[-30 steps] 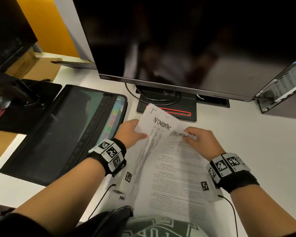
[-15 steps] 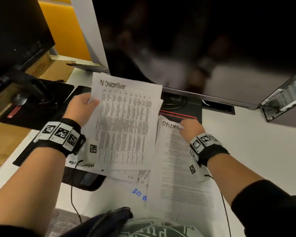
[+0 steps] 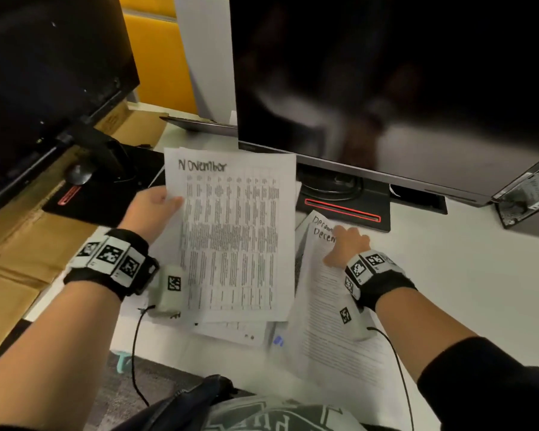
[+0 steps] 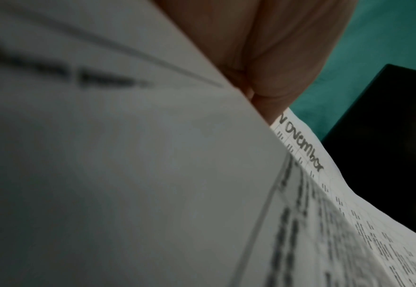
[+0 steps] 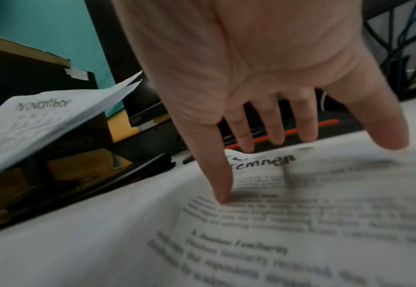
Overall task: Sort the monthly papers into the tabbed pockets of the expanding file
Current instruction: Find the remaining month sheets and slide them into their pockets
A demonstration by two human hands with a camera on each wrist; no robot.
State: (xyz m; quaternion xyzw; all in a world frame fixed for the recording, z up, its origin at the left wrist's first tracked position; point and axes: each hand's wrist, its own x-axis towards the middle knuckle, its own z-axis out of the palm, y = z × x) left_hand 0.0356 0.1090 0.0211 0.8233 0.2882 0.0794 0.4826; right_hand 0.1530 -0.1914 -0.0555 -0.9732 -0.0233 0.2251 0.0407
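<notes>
My left hand [image 3: 156,209] pinches the left edge of a few sheets headed "November" [image 3: 237,237], thumb on top, and holds them up over the desk. The left wrist view shows that heading [image 4: 302,149] beside my palm [image 4: 275,48]. A text sheet headed "December" [image 3: 333,306] lies on the desk to the right, on top of other papers. My right hand [image 3: 346,244] rests on its top with fingers spread and straight [image 5: 305,124]. The raised November sheets [image 5: 42,120] hang to the left in the right wrist view. They hide the expanding file in the head view.
A large dark monitor [image 3: 386,88] stands close behind the papers, its black base with a red stripe [image 3: 343,209] just beyond my right hand. A second monitor [image 3: 44,73] and its base [image 3: 84,209] are at the left, above cardboard [image 3: 13,259]. The white desk [image 3: 479,290] stretches to the right.
My left hand has lifted the November sheets off the pile and carried them up and to the left. My right hand has stayed on the December sheet, now with fingers spread flat.
</notes>
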